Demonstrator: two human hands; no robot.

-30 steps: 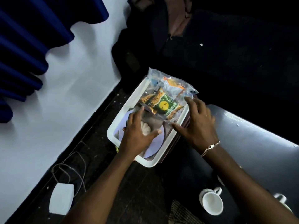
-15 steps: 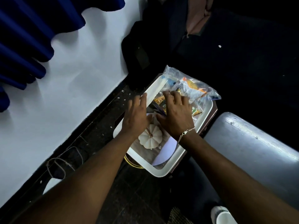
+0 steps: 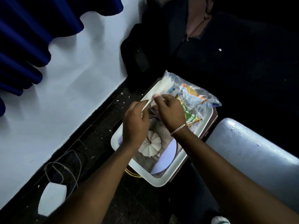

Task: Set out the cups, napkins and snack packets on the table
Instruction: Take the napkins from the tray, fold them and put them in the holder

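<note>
A white tray [image 3: 163,180] sits low beside the grey table [image 3: 258,152]. At its far end lies a clear bag of snack packets [image 3: 194,96], with a green packet [image 3: 190,116] showing under it. My left hand [image 3: 135,126] and my right hand [image 3: 171,112] are close together over the tray. Both pinch a thin white napkin [image 3: 159,89] that slants up along the tray's left rim. A white pumpkin-shaped piece [image 3: 151,145] and a pale round plate [image 3: 166,159] lie in the tray below my wrists. A white cup's rim [image 3: 220,220] peeks in at the bottom edge.
The tray rests on a brown stand [image 3: 212,123]. A white wall [image 3: 68,94] and blue curtain [image 3: 29,33] are on the left. A thin cable [image 3: 64,168] and a white adapter [image 3: 51,198] lie on the dark floor. Dark bags [image 3: 161,46] stand behind the tray.
My hands have lifted from the tray's contents and now pinch the white napkin between them at the tray's left rim. The view has shifted, so the cups have slid almost out of sight.
</note>
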